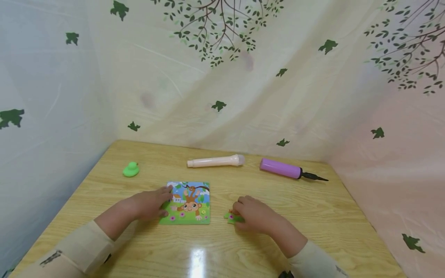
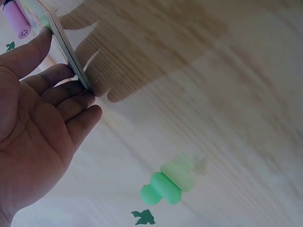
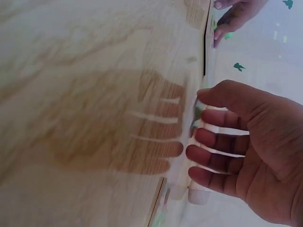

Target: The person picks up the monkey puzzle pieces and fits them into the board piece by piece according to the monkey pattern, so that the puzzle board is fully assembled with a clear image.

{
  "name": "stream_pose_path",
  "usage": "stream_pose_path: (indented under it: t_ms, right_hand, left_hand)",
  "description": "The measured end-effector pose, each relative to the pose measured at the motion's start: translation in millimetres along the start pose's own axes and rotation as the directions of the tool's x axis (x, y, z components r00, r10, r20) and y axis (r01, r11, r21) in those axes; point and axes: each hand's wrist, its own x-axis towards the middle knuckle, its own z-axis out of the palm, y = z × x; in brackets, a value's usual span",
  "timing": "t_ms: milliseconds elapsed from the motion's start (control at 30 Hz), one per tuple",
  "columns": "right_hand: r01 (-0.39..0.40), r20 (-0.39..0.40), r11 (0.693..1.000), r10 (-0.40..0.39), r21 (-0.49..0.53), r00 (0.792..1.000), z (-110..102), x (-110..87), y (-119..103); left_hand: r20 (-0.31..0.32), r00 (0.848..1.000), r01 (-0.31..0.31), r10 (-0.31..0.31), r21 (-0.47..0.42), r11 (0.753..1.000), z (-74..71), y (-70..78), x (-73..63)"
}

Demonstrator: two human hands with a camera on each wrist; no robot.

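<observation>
A square picture puzzle with a monkey hanging over a flowery meadow lies on the table. My left hand rests at its left edge, thumb and fingers spread apart. The left wrist view shows those fingertips of the left hand touching the puzzle's side edge. To the puzzle's right, my right hand pinches a small green puzzle piece close to the tabletop. Fingers cover much of that piece. In the right wrist view, the thumb and fingers of the right hand are bent toward it.
Behind the hands lie a green toy duck, a pale toy microphone and a purple hand pump. A printed curtain borders the wooden table. Another flat edge shows low in the right wrist view.
</observation>
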Motion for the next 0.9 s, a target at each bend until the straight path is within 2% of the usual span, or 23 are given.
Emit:
stream_pose_path:
  t_ms: [133,300,600,800,900]
  right_hand:
    - [0.050,-0.054,0.998,-0.048,0.039,0.997,-0.2,11.8,-5.1]
    - [0.120,-0.091,0.992,-0.117,0.029,0.989,-4.6,31.0,-17.0]
    - [0.182,-0.074,0.980,-0.188,-0.078,0.979,-10.7,67.7,-49.3]
    - [0.197,-0.032,0.972,-0.203,-0.128,0.979,-3.7,88.2,-66.8]
    - [0.206,-0.036,0.966,-0.214,-0.155,0.976,0.1,94.2,-72.6]
  left_hand:
    - [-0.004,1.000,-0.001,0.001,0.000,1.000,0.7,-0.3,1.0]
    - [-0.002,1.000,0.001,-0.001,-0.004,1.000,1.5,0.1,0.5]
    - [-0.018,1.000,-0.015,0.014,-0.011,1.000,3.5,-2.7,-0.5]
    - [-0.033,0.999,-0.024,0.024,0.001,1.000,3.7,-3.7,0.6]
    - [-0.035,0.999,-0.025,0.025,0.010,1.000,4.3,-4.6,1.6]
